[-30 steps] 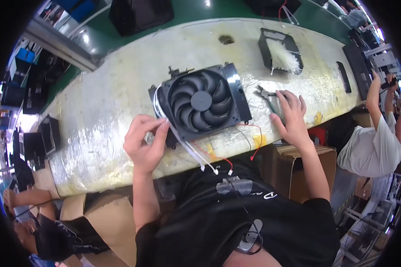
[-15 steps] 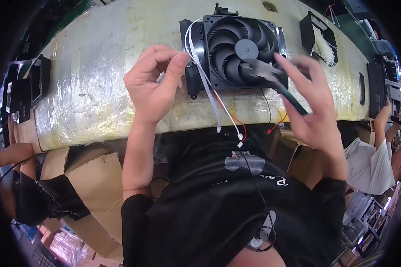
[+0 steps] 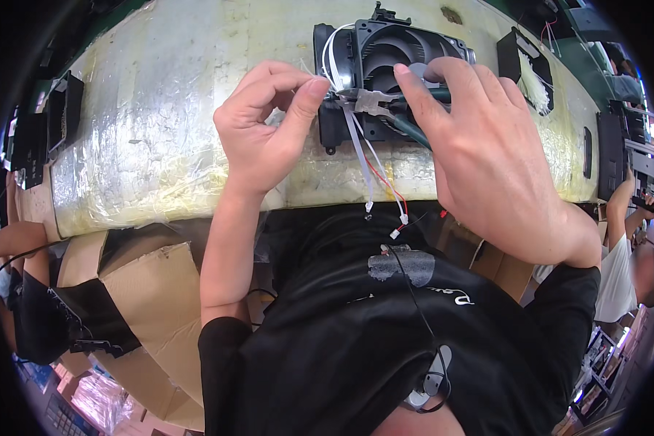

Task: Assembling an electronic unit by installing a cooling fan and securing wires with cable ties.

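A black cooling fan (image 3: 385, 54) in a square frame, fixed to a dark housing, lies at the far side of the table, partly hidden by my right hand. White wires (image 3: 331, 58) loop down the housing's left side. My left hand (image 3: 265, 138) is closed in a pinch beside them, on the thin white end of what looks like a cable tie. Gripped in my right hand (image 3: 483, 156) are cutting pliers (image 3: 374, 102) with dark green handles. Their jaws point left at the gathered wires, close to my left fingertips. Small white connectors (image 3: 394, 233) hang over the table's near edge.
The table (image 3: 160, 131) is covered in shiny, yellowed plastic wrap. At the right stands a black box (image 3: 511, 54) holding a bundle of white strips (image 3: 534, 91). Black parts (image 3: 65, 116) lie at the left edge. Open cardboard boxes (image 3: 152, 283) sit below; other people are at both sides.
My right hand has swung left with the pliers, bringing their jaws from over the fan to the wires by my left fingertips. In the picture, the fan and my left hand sit slightly farther right.
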`<state>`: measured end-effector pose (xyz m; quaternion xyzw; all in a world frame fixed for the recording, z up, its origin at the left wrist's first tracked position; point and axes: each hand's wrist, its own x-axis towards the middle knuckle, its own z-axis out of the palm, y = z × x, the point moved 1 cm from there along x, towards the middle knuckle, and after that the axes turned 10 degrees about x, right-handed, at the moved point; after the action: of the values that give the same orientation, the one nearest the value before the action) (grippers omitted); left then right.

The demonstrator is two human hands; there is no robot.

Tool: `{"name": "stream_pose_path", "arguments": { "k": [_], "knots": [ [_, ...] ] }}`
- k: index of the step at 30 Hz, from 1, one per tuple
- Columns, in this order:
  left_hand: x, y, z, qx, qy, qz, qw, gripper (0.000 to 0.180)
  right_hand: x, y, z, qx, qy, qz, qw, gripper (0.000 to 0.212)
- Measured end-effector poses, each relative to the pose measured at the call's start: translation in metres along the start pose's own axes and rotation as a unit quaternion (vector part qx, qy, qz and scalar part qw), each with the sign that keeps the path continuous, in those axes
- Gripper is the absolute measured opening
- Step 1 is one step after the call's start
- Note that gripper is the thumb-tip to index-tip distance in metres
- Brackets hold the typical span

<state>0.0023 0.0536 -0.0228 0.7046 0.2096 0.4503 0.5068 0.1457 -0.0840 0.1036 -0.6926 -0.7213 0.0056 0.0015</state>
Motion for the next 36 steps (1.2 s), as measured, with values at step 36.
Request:
{"name": "stream_pose_path", "arguments": {
  "k": [36],
  "knots": [
    [0.003,-0.001,0.003,0.022,0.009,0.021,1.0,0.008,0.001,-0.01,0.003,-0.048,-0.017,0.009,0.999,0.053]
  ]
}}
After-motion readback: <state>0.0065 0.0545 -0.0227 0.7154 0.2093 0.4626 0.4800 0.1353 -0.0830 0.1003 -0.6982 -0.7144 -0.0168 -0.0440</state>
